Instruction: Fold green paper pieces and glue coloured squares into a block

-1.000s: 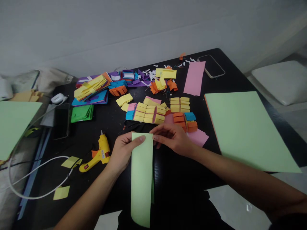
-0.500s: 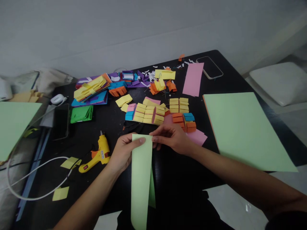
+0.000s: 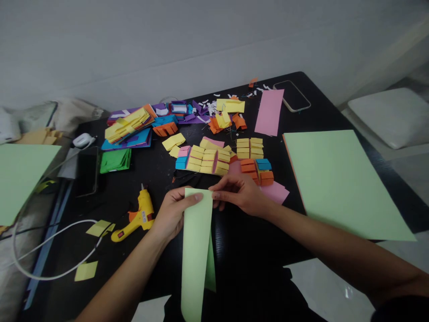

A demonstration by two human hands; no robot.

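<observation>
A long sheet of light green paper (image 3: pixel 196 246), folded lengthwise, hangs down from both hands over the table's front edge. My left hand (image 3: pixel 172 212) grips its upper left part, thumb flat on the front face. At the top right corner my right hand (image 3: pixel 236 194) pinches the paper between thumb and fingertips. Just beyond the hands lie a strip of folded yellow, pink and blue paper pieces (image 3: pixel 208 161) and a smaller orange and blue group (image 3: pixel 248 169). A yellow hot glue gun (image 3: pixel 144 212) rests left of my left hand.
Large light green sheets (image 3: pixel 338 183) lie at the right. Stacked coloured papers (image 3: pixel 129 127), a green paper bundle (image 3: pixel 115 160) and paper scraps (image 3: pixel 211 107) spread along the back. A phone (image 3: pixel 87 172) and a white cable (image 3: pixel 36 279) are at the left; another phone (image 3: pixel 295 96) sits back right.
The lower end of the folded green paper has swung slightly left. Both hands keep the same hold, and the view has shifted a little.
</observation>
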